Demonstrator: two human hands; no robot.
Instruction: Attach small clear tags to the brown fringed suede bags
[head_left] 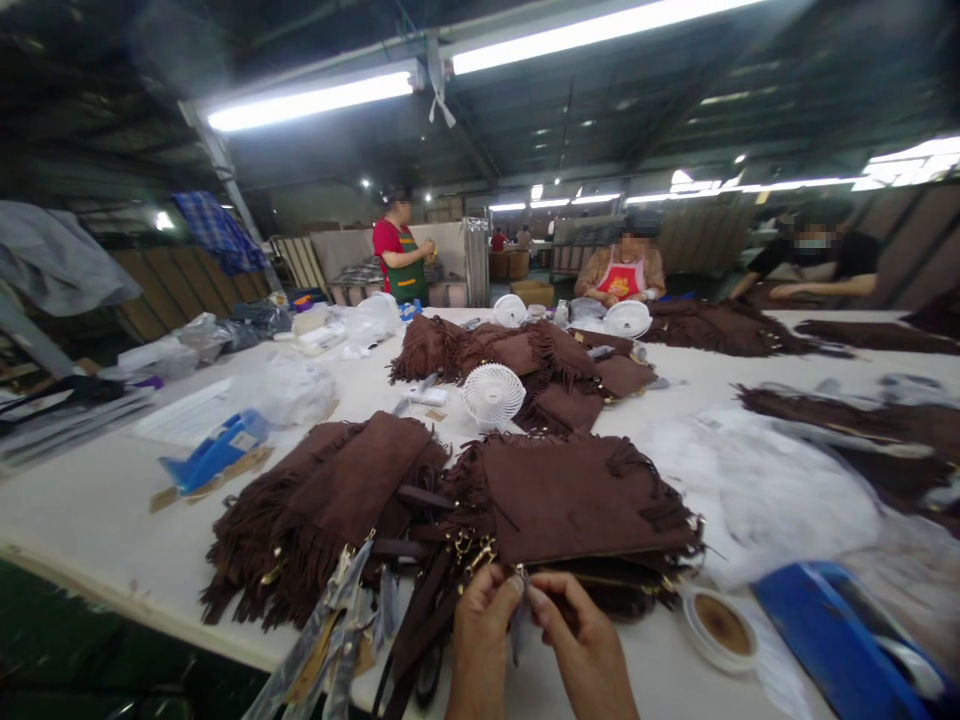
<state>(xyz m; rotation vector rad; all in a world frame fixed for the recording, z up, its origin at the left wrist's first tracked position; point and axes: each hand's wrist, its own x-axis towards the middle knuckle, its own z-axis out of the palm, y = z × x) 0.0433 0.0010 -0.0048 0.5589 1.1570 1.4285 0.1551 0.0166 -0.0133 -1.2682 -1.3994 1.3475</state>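
Note:
My left hand and my right hand meet at the table's near edge, fingers pinched together on a small thin grey piece between them. Just beyond them lies a stack of brown fringed suede bags with gold hardware. Another pile of the same bags lies to the left. Brown straps and clear plastic sleeves hang over the table edge beside my left hand.
A roll of tape and a blue tape dispenser sit at the right. A small white fan, more bag piles, white tissue and a blue dispenser cover the long white table. Three people work at the far side.

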